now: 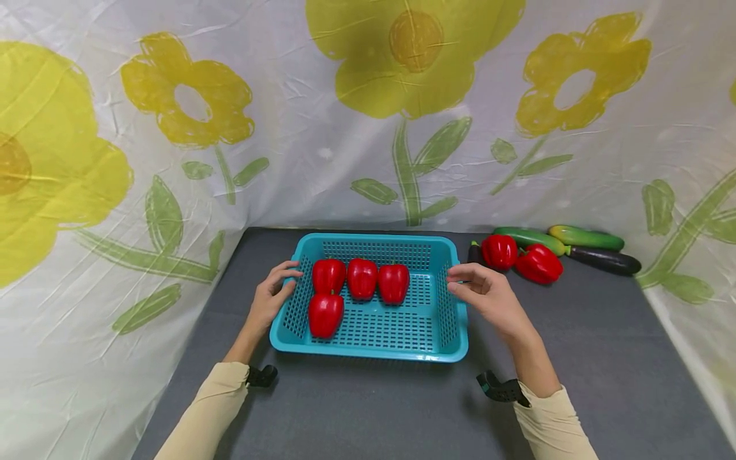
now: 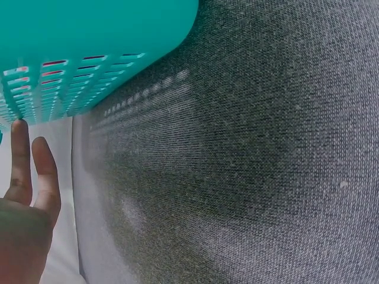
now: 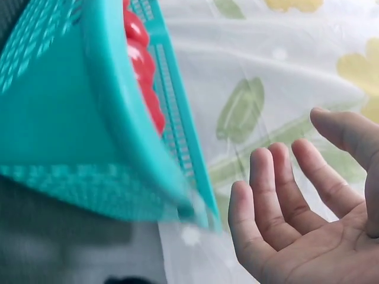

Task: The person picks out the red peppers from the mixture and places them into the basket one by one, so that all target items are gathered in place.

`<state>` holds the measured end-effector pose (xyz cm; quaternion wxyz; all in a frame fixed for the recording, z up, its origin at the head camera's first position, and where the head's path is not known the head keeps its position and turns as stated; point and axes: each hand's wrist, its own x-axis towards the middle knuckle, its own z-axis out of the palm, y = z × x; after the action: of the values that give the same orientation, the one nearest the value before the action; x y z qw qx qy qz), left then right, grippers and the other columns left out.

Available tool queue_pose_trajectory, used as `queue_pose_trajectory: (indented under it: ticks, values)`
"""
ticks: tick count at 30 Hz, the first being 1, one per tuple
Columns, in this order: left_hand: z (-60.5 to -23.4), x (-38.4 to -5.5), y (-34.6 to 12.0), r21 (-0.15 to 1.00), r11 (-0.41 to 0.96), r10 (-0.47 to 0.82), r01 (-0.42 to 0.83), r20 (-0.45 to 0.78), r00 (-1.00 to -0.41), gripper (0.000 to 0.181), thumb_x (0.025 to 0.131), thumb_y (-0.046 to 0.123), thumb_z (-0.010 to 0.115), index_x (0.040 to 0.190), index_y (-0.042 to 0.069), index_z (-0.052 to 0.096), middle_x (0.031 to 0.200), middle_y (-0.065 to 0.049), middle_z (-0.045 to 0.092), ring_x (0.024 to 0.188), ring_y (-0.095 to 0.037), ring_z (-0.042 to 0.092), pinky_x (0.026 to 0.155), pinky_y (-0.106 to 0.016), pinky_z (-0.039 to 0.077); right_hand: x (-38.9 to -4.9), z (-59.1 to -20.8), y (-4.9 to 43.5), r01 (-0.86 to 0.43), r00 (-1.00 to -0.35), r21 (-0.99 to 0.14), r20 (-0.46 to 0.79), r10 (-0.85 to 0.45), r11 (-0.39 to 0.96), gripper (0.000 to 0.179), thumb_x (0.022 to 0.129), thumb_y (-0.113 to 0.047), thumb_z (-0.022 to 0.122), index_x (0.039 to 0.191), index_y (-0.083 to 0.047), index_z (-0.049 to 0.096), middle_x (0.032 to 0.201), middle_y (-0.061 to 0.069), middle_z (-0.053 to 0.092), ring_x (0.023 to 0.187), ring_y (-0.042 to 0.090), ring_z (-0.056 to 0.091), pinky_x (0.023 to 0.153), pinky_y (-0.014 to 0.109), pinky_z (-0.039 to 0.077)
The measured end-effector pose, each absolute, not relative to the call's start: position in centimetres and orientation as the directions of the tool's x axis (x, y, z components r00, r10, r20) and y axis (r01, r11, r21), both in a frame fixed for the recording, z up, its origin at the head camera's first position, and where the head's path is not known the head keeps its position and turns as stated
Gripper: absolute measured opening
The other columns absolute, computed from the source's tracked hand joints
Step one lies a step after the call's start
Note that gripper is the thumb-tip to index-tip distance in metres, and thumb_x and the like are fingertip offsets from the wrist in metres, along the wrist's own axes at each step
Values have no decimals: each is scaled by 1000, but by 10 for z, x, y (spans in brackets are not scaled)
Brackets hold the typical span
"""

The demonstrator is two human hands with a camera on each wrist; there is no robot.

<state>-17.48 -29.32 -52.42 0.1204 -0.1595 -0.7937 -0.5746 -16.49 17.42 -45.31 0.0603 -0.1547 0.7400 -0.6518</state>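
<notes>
A turquoise plastic basket (image 1: 368, 356) with slotted walls holds several red bell peppers (image 1: 362, 279), grouped toward its left and back. At the basket's left rim is my left hand (image 1: 273, 295), its fingertips right at the edge. The left wrist view shows two extended fingers (image 2: 21, 157) of that hand, one tip against the basket's outer wall (image 2: 71, 77). My right hand (image 3: 308, 207) is beside the right rim, fingers spread and slightly bent, palm bare. A gap separates it from the basket in the right wrist view.
To the right of the basket, two red bell peppers (image 1: 539, 263) lie among a dark eggplant (image 1: 605, 260), a green cucumber-like vegetable (image 1: 530, 239) and a yellow-green one (image 1: 585, 237). The dark grey tabletop (image 1: 368, 409) ends at a flower-printed cloth (image 1: 299, 160) behind and at both sides.
</notes>
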Motion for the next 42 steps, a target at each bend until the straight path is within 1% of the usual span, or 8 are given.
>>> queue_pose_trajectory:
  ticks: [4,6,11,20,26,32,36,42]
  values:
    - [-524,-175,-292,876,283,116,391,373,-921,23,103,-5,51,122,-8,64,148,-20,46,140,-33,34,104,-25,38,-166,-456,191,-156,-952,-979,114,-284,129,33,98,-9,69,128,4,62,120,25,63,107,44,61,88,37,55]
    - [-524,-176,-292,878,282,114,387,370,-922,23,103,-5,51,122,-8,64,148,-20,46,140,-33,34,105,-25,38,-167,-457,200,-162,-956,-975,117,-270,150,33,98,-9,69,128,4,62,119,26,63,104,39,63,85,33,55]
    - [-523,-176,-292,880,278,110,384,368,-923,23,103,-5,52,122,-8,64,148,-21,46,140,-34,35,104,-25,39,-169,-461,221,-167,-963,-962,113,-243,216,34,97,-16,72,126,-2,64,116,14,67,99,25,65,82,31,55]
    - [-523,-177,-293,865,272,142,421,397,-907,24,102,-9,51,122,-12,62,147,-28,43,139,-41,34,98,-23,43,-176,-470,250,-150,-970,-955,92,-225,256,35,97,-19,72,127,-3,63,115,9,66,99,22,66,83,30,56]
    - [-522,-176,-292,874,273,136,402,379,-915,23,103,-7,51,123,-10,62,148,-24,44,139,-36,36,97,-24,44,-181,-476,267,-161,-967,-963,111,-230,215,33,98,-14,70,128,-1,63,113,8,68,97,19,68,83,27,55]
    - [-522,-175,-292,881,262,125,393,373,-920,22,103,-6,51,122,-9,64,147,-21,45,136,-36,39,94,-24,46,-190,-481,289,-141,-979,-968,105,-174,208,33,98,-14,70,129,-3,63,111,2,68,97,13,68,83,23,54]
    - [-522,-174,-293,879,264,123,397,378,-918,23,103,-7,51,122,-9,63,147,-22,45,135,-37,40,95,-23,46,-196,-484,299,-103,-986,-977,75,-150,186,33,98,-14,70,129,-2,63,112,1,69,99,14,68,84,24,54]
    - [-523,-173,-293,879,281,113,384,367,-923,23,104,-4,52,122,-7,64,147,-20,46,133,-36,43,94,-23,46,-198,-492,309,-69,-988,-991,52,-147,112,32,99,-7,67,130,2,60,111,1,69,99,14,69,83,24,55]
